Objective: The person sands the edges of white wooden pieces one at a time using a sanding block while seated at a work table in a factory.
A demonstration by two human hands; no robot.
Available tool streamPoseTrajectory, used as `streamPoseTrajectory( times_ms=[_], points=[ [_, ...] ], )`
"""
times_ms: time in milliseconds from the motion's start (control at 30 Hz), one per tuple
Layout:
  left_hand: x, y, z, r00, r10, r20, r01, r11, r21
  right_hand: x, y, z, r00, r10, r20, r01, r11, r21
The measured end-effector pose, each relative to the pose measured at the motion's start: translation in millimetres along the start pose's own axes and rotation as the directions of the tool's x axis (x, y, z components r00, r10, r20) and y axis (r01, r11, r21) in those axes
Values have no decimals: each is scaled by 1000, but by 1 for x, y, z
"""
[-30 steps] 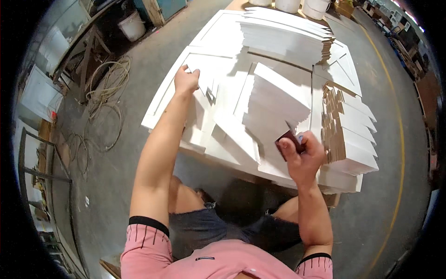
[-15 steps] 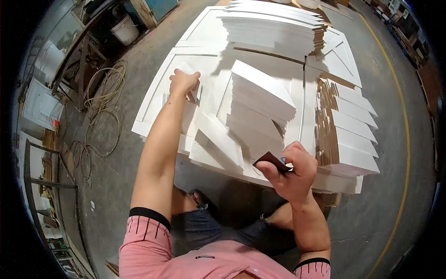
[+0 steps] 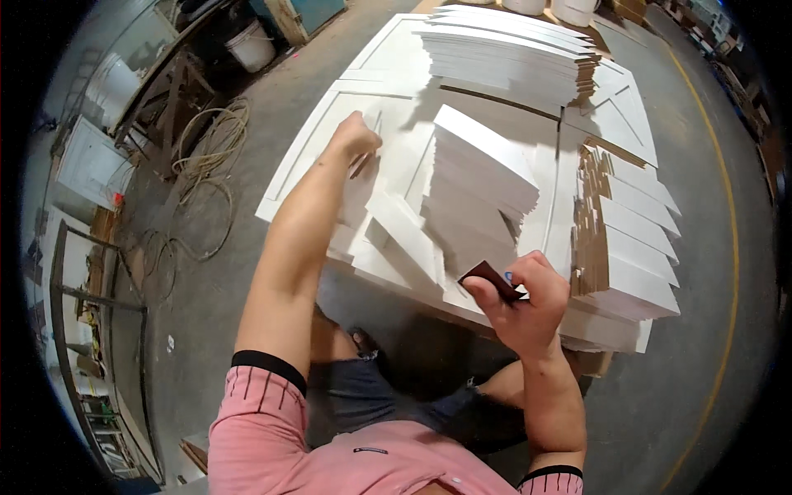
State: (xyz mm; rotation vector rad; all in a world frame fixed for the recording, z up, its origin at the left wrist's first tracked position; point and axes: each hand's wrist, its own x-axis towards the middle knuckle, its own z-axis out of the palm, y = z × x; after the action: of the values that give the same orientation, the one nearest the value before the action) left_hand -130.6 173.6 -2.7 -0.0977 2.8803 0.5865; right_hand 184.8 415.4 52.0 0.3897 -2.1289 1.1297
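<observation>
I had the dark red-brown sheet [image 3: 488,278] just right of centre and a little below the middle of the frame, bent and pinched between the thumb and fingers of the right hand [image 3: 532,301]. Left of centre, higher up, the left hand [image 3: 353,136] curled downward over the white panelled surface [image 3: 309,153]; thin brown-edged slips [image 3: 360,165] showed just beneath it, and I could not tell whether its fingers gripped them. Between the hands I saw a tall stack of white pieces [image 3: 483,161] and, nearer the left hand, a slanting white strip [image 3: 404,235]. More white stacks stood at the right [image 3: 635,247] and top [image 3: 503,62] of the surface. Coiled hose [image 3: 208,153] lay on the floor at upper left.
</observation>
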Motion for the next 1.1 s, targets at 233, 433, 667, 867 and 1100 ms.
streamPoseTrajectory(
  times_ms=[233,433,667,867,1100],
  points=[
    [-56,-23,-93,981,189,43,-191,980,49,-7,-2,-8,999,-30,-24,31,999,42],
    [-115,-63,-96,997,54,46,-60,988,142,-3,-15,1,998,-32,-62,36,997,68],
    [-120,-88,-74,998,-8,-66,22,978,209,-8,-12,2,999,32,-42,-33,999,-5],
    [-138,-54,-85,944,115,-309,31,902,430,-14,5,-6,979,143,-142,-141,990,23],
    [-208,0,-17,580,793,187,-811,541,221,-6,16,-14,866,473,-160,-414,859,300]
  ],
)
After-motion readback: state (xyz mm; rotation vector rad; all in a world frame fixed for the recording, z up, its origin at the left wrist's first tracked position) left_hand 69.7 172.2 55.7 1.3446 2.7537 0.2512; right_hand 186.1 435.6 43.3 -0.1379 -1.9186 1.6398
